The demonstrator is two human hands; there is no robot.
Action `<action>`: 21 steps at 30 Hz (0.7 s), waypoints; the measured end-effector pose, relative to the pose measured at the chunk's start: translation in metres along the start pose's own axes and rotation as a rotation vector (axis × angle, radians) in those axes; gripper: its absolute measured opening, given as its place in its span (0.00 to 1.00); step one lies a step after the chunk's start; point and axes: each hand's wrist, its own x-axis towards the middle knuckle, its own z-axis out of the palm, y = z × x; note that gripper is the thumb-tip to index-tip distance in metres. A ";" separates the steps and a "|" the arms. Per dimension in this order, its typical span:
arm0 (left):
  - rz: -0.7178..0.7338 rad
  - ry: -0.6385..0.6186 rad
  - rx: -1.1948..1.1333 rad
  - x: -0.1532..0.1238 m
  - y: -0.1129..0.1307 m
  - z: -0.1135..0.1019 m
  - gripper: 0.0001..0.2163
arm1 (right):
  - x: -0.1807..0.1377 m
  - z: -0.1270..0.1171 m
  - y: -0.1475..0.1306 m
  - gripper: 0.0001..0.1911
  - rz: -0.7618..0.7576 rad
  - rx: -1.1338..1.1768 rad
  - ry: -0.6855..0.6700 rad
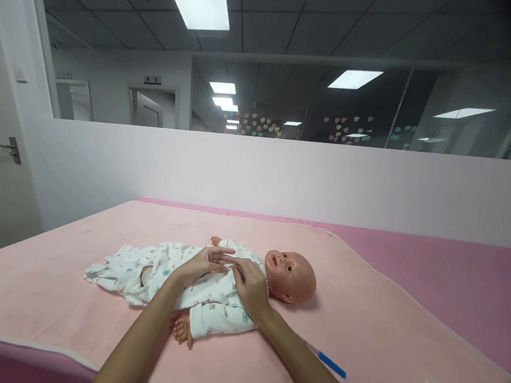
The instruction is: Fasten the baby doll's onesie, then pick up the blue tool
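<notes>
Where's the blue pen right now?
In the head view, the blue pen lies on the pink blanket at lower right, just beside the right forearm and below the doll's head.

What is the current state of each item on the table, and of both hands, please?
Baby doll: lying on its back, dressed.
Romper: on the doll.
Left hand: flat on the doll's chest.
Right hand: pinching the romper near the collar.
Blue pen: lying on the pink blanket.

open pink mat (56, 283) left of doll (228, 281), blue pen (328, 362) lying right, wall (326, 178) behind
</notes>
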 end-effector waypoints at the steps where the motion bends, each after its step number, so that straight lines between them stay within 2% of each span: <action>1: 0.007 0.003 0.002 0.001 -0.001 -0.001 0.25 | 0.000 0.001 0.000 0.11 0.004 -0.007 0.007; 11: 0.005 0.035 0.014 0.001 -0.002 -0.002 0.22 | -0.005 0.008 0.008 0.12 0.034 -0.074 0.043; 16: -0.022 0.060 0.016 0.003 -0.004 -0.004 0.15 | -0.004 0.007 0.005 0.12 0.049 -0.084 0.043; 21: -0.006 0.016 -0.003 0.002 -0.004 -0.003 0.18 | -0.003 0.005 0.004 0.12 0.047 -0.073 0.029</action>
